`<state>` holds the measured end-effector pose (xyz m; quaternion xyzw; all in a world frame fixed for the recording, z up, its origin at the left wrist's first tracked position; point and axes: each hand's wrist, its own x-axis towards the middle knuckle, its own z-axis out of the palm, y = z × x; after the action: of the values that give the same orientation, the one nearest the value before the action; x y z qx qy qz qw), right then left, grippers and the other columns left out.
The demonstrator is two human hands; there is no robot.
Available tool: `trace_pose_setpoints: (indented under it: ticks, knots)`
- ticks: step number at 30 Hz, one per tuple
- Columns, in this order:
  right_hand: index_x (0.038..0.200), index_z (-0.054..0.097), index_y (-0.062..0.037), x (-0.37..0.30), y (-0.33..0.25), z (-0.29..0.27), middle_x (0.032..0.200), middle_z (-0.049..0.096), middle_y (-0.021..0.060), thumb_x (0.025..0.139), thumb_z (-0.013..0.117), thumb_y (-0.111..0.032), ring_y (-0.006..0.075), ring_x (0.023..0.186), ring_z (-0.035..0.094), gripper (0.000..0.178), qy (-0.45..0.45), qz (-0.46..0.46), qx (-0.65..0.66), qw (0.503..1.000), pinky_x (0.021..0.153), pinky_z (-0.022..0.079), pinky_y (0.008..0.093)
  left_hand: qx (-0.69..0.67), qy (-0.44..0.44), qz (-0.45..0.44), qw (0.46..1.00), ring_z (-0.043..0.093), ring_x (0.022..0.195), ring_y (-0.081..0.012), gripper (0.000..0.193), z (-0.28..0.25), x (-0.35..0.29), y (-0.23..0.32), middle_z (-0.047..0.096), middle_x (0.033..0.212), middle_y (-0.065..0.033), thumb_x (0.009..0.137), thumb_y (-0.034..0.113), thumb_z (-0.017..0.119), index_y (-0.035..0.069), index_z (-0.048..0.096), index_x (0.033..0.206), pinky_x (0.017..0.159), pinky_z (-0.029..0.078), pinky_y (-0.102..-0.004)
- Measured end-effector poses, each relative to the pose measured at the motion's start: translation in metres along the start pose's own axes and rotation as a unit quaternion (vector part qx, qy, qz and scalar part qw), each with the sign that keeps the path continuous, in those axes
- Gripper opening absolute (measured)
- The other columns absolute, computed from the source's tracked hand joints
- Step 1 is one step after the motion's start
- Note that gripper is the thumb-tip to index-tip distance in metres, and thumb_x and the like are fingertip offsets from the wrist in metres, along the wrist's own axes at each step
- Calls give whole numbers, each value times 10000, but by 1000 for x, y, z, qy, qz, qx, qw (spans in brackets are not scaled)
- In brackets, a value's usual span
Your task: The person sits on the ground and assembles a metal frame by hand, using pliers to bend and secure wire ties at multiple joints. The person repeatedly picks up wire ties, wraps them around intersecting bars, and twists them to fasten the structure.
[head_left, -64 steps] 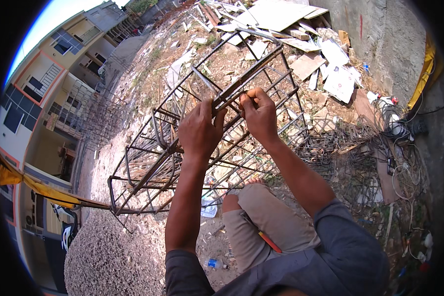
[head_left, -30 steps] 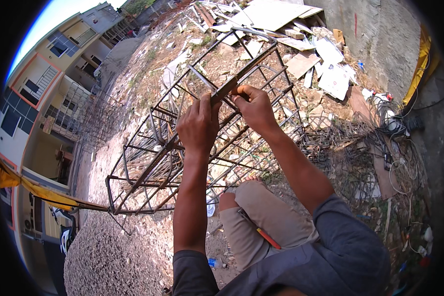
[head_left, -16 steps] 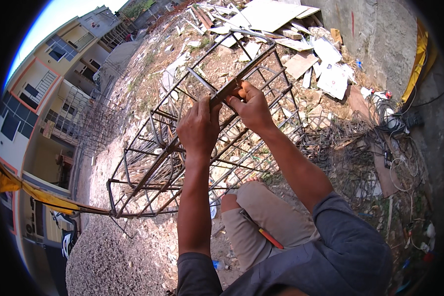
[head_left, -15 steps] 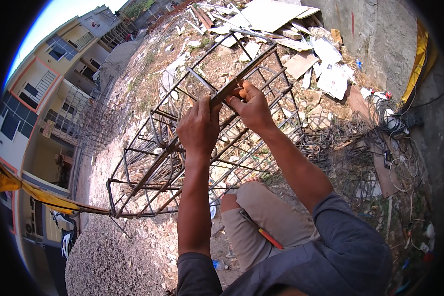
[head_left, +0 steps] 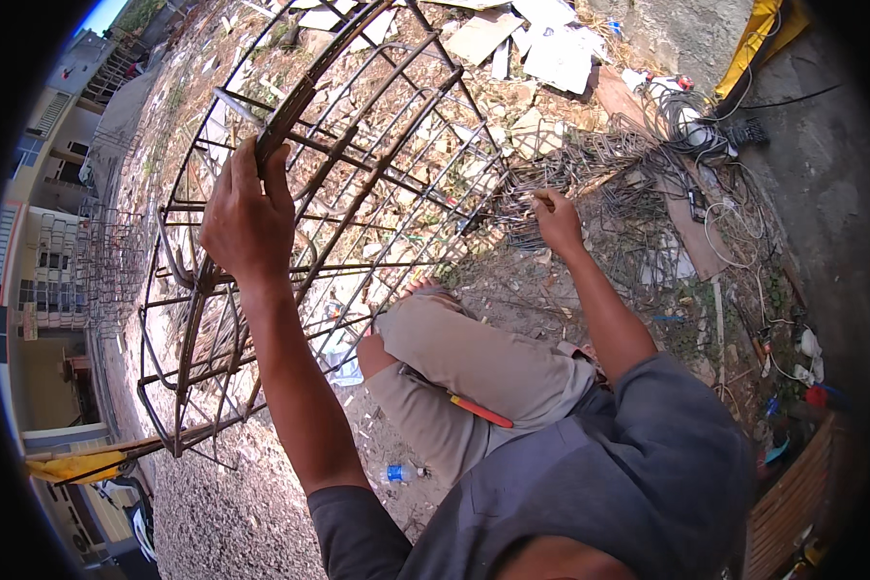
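Observation:
A long cage of dark steel rebar [head_left: 353, 145] with square stirrups stands tilted in front of me. My left hand [head_left: 249, 215] is wrapped round its upper long bar [head_left: 311, 79], fingers over the top and thumb on the near side. Away from the cage, my right hand [head_left: 559, 222] hangs at the near edge of a heap of thin bent steel rods [head_left: 604, 159]. Its thumb and fingers are pinched together; what they hold, if anything, is too small to make out. A tool with a red-and-yellow handle [head_left: 480, 411] rests across my lap.
A plastic bottle [head_left: 401, 473] lies on the ground beside a gravel heap [head_left: 246, 507]. Boards and white sheets [head_left: 559, 56] are scattered at the back. Tangled cables [head_left: 691, 135] lie by the concrete wall [head_left: 822, 184] at right. More rebar frames [head_left: 116, 256] stand left, near buildings.
My right hand has let go of the upper bar and moved right and down toward the heap of rods. The left hand stays on the bar. The whole view has swung right.

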<state>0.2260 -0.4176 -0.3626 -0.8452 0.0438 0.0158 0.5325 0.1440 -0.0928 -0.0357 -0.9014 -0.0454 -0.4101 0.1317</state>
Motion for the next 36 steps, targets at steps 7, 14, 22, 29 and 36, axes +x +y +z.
trace_pose_setpoints:
  ticks: [7,14,22,29,36]
  knots:
    - [1111,762,-60,-45,229,0,1082,755,168,888,681,-188,314,1002,723,269,-52,303,-164,937,883,545,432,14,48,28,998,757,782,-229,346,11,-5,-9,781,980,-31,962,429,693,125,740,1120,600,555,-346]
    - [1102,771,-161,-76,260,109,1133,730,179,864,639,-182,352,1056,706,273,-239,236,-217,917,927,550,453,22,47,17,999,760,827,-260,376,11,-1,-7,782,1000,-91,904,364,785,67,746,1131,708,569,-348]
    - [1219,723,-160,-62,198,201,1328,630,109,939,607,-200,329,1280,549,305,-344,-10,-369,863,1012,485,495,-9,42,11,999,739,791,-188,349,14,1,-10,777,959,-98,895,218,817,-16,725,1137,711,569,-310]
    - [1177,726,-106,-60,202,217,1262,644,124,915,664,-192,321,1260,548,282,-327,-45,-396,857,1014,475,474,-24,37,3,999,730,784,-198,365,14,4,-5,764,948,-128,898,205,816,-46,710,1140,690,565,-312]
    - [1093,743,-110,-22,106,155,1123,720,164,962,614,-192,357,1008,692,201,-78,-111,-167,977,860,549,483,-25,43,28,998,748,790,-208,337,11,0,-4,775,961,-115,894,190,813,-7,720,1151,692,572,-321]
